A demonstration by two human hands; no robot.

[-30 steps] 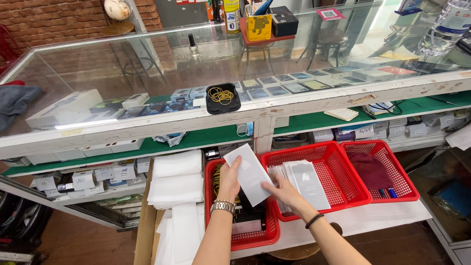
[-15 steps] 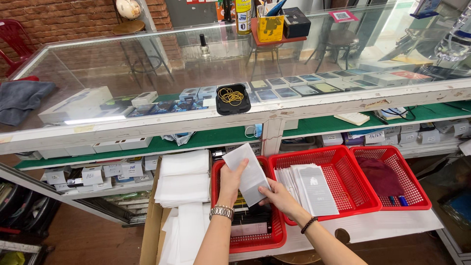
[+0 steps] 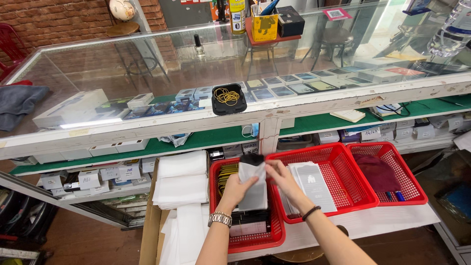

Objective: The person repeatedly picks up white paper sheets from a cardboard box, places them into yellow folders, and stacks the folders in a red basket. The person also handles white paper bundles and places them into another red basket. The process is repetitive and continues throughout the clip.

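Both hands are now gripping the white pouch (image 3: 254, 189) upright over the left red basket (image 3: 255, 239). The left hand (image 3: 239, 187) is clasping its side, where earlier it was tilted. The right hand (image 3: 280, 177) is pinching its top.

- left hand (image 3: 239, 185) is up in front, fingers curled in a pinch, palm turned away.
- right hand (image 3: 280, 175) is just beside it, fingers bent and pinching too.
- both arms reach forward, wrists close together.
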